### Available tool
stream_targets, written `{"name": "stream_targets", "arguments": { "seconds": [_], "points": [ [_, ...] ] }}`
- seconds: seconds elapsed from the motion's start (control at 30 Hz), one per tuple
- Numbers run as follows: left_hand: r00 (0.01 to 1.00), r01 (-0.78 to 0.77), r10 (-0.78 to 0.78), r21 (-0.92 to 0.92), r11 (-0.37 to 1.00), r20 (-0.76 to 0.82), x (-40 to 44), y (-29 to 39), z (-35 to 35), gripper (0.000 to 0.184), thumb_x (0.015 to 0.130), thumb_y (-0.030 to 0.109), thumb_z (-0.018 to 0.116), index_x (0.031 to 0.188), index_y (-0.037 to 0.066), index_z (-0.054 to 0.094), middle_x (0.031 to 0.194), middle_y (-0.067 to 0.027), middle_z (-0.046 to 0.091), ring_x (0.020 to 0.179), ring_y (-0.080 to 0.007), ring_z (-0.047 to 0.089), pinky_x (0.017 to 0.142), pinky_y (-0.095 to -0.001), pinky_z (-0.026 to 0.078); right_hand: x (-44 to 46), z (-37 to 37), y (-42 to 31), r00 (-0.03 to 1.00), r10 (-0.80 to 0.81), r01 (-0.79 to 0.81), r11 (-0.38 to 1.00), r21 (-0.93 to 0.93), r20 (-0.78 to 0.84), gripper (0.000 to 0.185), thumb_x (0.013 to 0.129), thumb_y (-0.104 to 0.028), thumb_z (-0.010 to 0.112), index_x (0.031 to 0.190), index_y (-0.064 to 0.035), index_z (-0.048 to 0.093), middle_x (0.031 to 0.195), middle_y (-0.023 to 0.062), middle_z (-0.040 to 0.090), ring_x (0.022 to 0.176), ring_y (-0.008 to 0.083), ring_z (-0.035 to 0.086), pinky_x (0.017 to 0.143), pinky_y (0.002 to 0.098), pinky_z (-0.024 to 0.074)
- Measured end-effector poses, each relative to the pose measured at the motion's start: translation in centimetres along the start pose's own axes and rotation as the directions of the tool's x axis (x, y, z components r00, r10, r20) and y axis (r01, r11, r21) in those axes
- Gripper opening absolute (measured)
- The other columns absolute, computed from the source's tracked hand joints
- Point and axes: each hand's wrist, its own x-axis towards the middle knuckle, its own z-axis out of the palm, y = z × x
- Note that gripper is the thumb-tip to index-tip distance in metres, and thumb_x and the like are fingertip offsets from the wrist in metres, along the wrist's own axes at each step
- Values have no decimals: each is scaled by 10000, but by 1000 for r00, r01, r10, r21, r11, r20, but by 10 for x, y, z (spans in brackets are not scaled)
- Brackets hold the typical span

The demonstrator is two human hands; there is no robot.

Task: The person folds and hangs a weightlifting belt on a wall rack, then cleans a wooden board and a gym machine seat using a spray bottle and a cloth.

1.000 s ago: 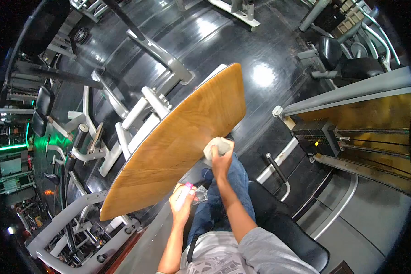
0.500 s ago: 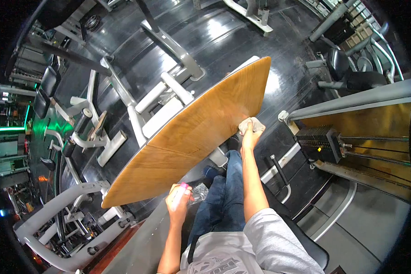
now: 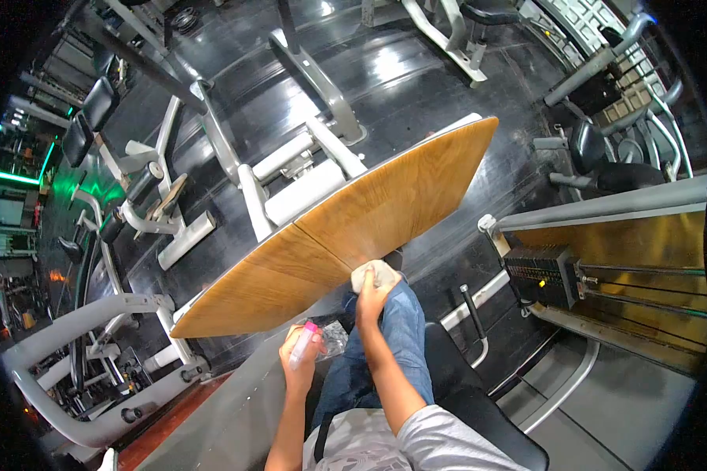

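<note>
My right hand (image 3: 375, 296) is closed around a pale, crumpled cloth (image 3: 375, 275) at the near edge of a large wood-faced panel (image 3: 385, 208). The panel is tilted, with a seam across it. My left hand (image 3: 297, 355), lower and to the left, grips a small clear bottle with a pink top (image 3: 305, 343), held apart from the panel. Just right of that bottle is something clear and shiny (image 3: 335, 337), perhaps plastic; I cannot make out what it is.
White frame tubes (image 3: 302, 196) stand behind the panel. On my right is a weight stack (image 3: 540, 276) with guide rods. A curved grey machine frame (image 3: 94, 326) is at the left. My legs in jeans (image 3: 404, 330) are below the panel, beside a black padded seat (image 3: 479, 424).
My right hand has moved left and nearer to me along the panel with the cloth. My left hand still grips the bottle. The view has shifted slightly.
</note>
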Motion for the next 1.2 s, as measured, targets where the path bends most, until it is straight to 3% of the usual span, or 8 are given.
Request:
{"name": "stream_targets", "arguments": {
  "seconds": [0.17, 0.37, 0.57, 0.7, 0.77, 0.83, 0.9, 1.2],
  "points": [
    [997, 26, -30, -61, 998, -65, -6, -6, -6, 218, 911, 213, 673, 871, -1, 676, 794, -47, 606, 667, -109, 566, 587, -257, 433, -43, 5, 5, 989, 54, -63, 996, 60, 140, 353, 908, -119, 654, 1174, 4, 456, 1070, 138, 560, 960, 247, 571, 864, 371, 474],
    [995, -8, 7, -16, 1000, -99, -17, -17, -21, 330, 931, 311, 666, 910, -18, 651, 791, -48, 571, 627, -145, 583, 665, -310, 470, -66, -2, 28, 933, 136, -75, 979, -189, 333, 361, 918, -208, 658, 1145, 47, 539, 1027, 131, 650, 924, 228, 621, 859, 360, 486],
    [976, -4, -27, -139, 990, -215, -34, -25, -38, 251, 931, 228, 668, 906, -22, 661, 845, -56, 581, 661, -115, 559, 595, -262, 420, -13, -8, 13, 991, -71, 80, 993, -82, 111, 399, 955, -169, 638, 1242, -2, 417, 1139, 132, 589, 1020, 216, 568, 936, 353, 450],
    [969, -14, -26, -159, 987, -246, -44, -33, -52, 323, 937, 294, 667, 934, -28, 641, 853, -57, 571, 688, -165, 598, 632, -310, 489, -14, 5, -28, 993, 50, -50, 999, 4, 105, 371, 956, -153, 638, 1217, -7, 420, 1129, 144, 569, 1025, 235, 562, 926, 367, 452],
    [963, -4, -39, -156, 988, -267, -47, -37, -55, 311, 940, 281, 664, 937, -29, 639, 858, -56, 570, 696, -165, 600, 622, -308, 492, -34, 7, -7, 958, -272, 284, 941, -183, 90, 371, 957, -154, 636, 1205, 12, 416, 1130, 175, 560, 1040, 252, 564, 918, 365, 454],
    [956, 8, -55, -161, 987, -289, -51, -42, -59, 284, 946, 255, 652, 937, -28, 634, 850, -65, 584, 663, -169, 605, 614, -314, 504, -64, 7, 2, 967, -151, 185, 970, -160, 205, 335, 960, -115, 610, 1186, 31, 409, 1113, 186, 558, 1017, 264, 571, 905, 375, 463],
    [954, 9, -59, -168, 986, -294, -53, -46, -62, 270, 950, 245, 646, 936, -25, 625, 845, -71, 593, 641, -171, 606, 617, -319, 512, -78, 3, 37, 912, -314, 368, 910, -189, 266, 322, 950, -93, 610, 1180, 20, 416, 1055, 157, 589, 958, 247, 591, 877, 369, 475],
    [967, 26, -98, -291, 956, -235, -35, -73, -56, 147, 953, 149, 632, 904, 16, 594, 733, -35, 586, 601, -113, 589, 589, -271, 486, -85, -29, 63, 921, 110, -17, 970, -244, 373, 358, 894, -101, 661, 1184, -40, 462, 1061, 90, 603, 973, 207, 597, 933, 320, 451]
  ]
}}
